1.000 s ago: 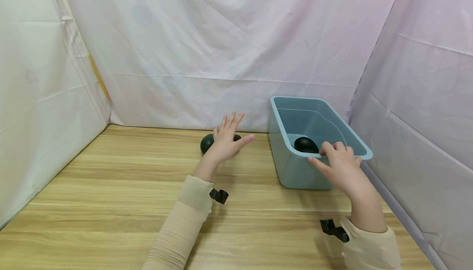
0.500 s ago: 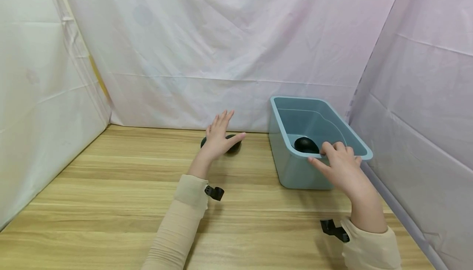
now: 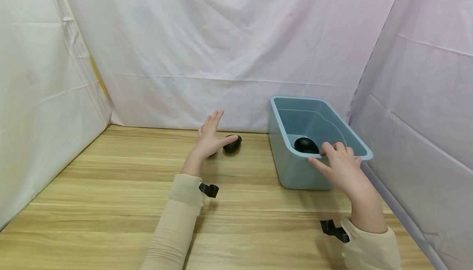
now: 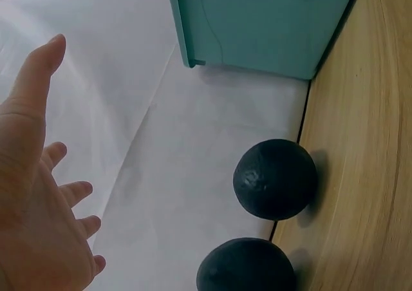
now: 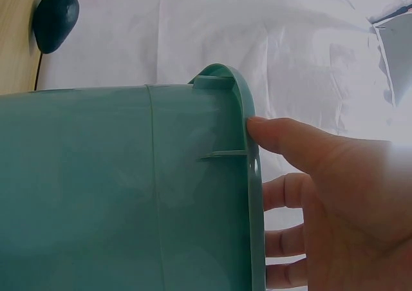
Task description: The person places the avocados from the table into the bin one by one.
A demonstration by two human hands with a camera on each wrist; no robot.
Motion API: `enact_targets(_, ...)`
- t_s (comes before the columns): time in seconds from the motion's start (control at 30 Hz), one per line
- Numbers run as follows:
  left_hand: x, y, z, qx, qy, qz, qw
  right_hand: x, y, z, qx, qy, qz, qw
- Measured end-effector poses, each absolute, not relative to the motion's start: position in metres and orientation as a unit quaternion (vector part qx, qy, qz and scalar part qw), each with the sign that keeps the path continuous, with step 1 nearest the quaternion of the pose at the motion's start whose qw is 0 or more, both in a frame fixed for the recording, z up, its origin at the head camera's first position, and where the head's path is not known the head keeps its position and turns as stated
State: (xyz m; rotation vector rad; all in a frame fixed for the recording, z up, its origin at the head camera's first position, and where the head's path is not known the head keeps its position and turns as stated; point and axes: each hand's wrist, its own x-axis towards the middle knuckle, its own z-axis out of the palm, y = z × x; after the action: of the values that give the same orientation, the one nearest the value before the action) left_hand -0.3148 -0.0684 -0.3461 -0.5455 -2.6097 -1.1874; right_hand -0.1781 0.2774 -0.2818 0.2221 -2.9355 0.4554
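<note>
My left hand (image 3: pixel 208 143), fingers spread and thumb out, is raised over two dark avocados near the back of the table. One avocado (image 3: pixel 232 144) shows beside the thumb; the other is mostly hidden behind the hand in the head view. The left wrist view has both, a rounded avocado (image 4: pixel 275 179) and a second avocado (image 4: pixel 244 268) at the lower edge, apart from the palm. My right hand (image 3: pixel 343 171) grips the near rim of a blue-green plastic bin (image 3: pixel 295 170), thumb outside, fingers curled over the edge. Inside the bin lies another dark avocado (image 3: pixel 305 145).
The wood-grain table (image 3: pixel 111 196) meets a white cloth backdrop (image 3: pixel 207 48) just behind the avocados. Cloth side walls stand left and right, the right cloth wall (image 3: pixel 417 110) close to the bin and my right arm.
My left hand has shifted left, uncovering the right-hand avocado and covering most of the left-hand one. My right hand and the bin have stayed in place.
</note>
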Motion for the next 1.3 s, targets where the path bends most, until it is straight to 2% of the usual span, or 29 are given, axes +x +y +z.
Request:
enact_targets(0.9,-0.335,-0.096,-0.379,-0.166,-0.880,-0.431,0.110,-0.179,0.276,-0.279,0.074,-0.983,0.150,0.080)
enact_targets(1.3,-0.338,-0.101,-0.394,-0.156,-0.875,-0.448,0.094,-0.180,0.275,-0.280,0.075,-0.983,0.150,0.077)
